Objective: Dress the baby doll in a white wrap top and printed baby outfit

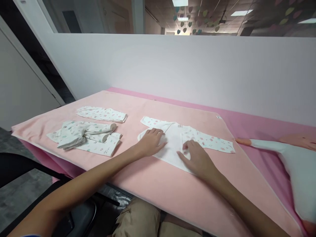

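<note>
A small baby shirt (172, 144) lies spread on the pink cloth, its white inside showing in the middle and its printed sleeves stretched to both sides. My left hand (151, 142) rests on the shirt's left part with its fingers extended and thumb apart. Over the printed right front panel (197, 135) is my right hand (197, 158), its fingers bent and the thumb apart from them. Printed fabric shows in the gap between thumb and fingers. The palm side of both hands is hidden.
Left of the shirt lie a folded printed garment (102, 114) and a looser pile of printed baby clothes (86, 136). A doll in white clothing (300, 171) lies at the right edge. The pink cloth (148, 187) covers the table; a white wall (185, 69) stands behind.
</note>
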Demonstrator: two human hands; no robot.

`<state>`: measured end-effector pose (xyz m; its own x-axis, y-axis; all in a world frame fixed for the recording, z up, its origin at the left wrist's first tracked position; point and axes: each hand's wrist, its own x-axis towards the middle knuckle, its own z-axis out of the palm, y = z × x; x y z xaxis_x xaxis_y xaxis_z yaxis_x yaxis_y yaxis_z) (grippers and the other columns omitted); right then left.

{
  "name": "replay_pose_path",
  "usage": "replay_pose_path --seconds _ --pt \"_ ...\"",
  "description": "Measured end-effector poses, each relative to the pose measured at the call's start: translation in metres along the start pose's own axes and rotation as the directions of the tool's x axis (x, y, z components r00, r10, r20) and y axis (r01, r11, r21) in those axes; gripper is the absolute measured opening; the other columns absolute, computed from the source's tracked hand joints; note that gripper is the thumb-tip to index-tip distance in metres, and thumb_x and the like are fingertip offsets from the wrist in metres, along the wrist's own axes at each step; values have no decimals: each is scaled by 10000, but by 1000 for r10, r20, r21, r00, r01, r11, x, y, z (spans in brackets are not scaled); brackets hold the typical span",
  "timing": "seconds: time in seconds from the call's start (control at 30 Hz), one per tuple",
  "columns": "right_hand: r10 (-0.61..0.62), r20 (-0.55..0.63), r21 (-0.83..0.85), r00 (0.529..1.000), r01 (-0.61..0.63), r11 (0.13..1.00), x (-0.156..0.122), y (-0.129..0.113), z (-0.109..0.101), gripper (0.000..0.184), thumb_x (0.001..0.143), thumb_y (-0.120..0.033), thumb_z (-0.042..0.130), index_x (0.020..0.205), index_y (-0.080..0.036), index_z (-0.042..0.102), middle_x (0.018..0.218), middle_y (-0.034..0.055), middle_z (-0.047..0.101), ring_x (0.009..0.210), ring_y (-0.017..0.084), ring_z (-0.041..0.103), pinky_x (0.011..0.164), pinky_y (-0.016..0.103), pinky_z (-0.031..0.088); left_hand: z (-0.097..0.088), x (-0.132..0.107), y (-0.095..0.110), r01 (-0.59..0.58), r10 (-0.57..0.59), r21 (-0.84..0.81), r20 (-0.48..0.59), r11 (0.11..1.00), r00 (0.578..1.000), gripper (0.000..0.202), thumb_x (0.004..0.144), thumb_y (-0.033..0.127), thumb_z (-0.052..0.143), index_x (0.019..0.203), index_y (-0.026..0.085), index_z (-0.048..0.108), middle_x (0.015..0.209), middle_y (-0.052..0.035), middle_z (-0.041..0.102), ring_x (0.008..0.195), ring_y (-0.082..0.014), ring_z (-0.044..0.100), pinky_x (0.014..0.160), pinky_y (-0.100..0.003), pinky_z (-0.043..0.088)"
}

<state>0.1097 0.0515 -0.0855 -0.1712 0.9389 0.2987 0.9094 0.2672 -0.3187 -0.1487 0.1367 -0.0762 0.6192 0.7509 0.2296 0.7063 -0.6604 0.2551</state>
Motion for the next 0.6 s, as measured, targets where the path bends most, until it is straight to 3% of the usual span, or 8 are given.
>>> replay_pose_path --seconds 0.1,0.27,0.4,0.6 --pt "23 67 -46 997 -20 999 -35 -3 -1 331 954 -550 630 853 -265 497 879 60 660 757 251 592 648 374 422 14 48 23 -30 38 -143 50 989 998 494 1068 523 418 1370 189 621 1444 -118 667 1365 -289 566 1168 -444 420" --pt "-7 61 -191 998 18 981 -47 -6 11 303 1010 -502 557 856 -247 505 928 99 665 795 269 612 665 384 416 43 125 53 198 -152 -192 231 961 961 505 981 556 579 1311 178 637 1327 -118 733 1369 -296 572 1131 -389 442" --pt "-44 120 -187 992 66 980 -41 -5 7 236 1038 -360 494 835 -240 492 898 84 653 773 244 602 671 371 408 54 157 63 298 -249 -149 280 943 927 543 902 552 669 1261 145 651 1251 -169 754 1227 -329 665 1037 -407 494" --pt "8 179 85 984 -24 996 -43 7 -11 273 1030 -265 427 760 -241 387 785 10 592 689 185 531 619 319 359 60 187 60 365 -294 -114 397 924 869 354 797 478 737 941 156 707 918 -127 765 925 -300 717 842 -367 539"
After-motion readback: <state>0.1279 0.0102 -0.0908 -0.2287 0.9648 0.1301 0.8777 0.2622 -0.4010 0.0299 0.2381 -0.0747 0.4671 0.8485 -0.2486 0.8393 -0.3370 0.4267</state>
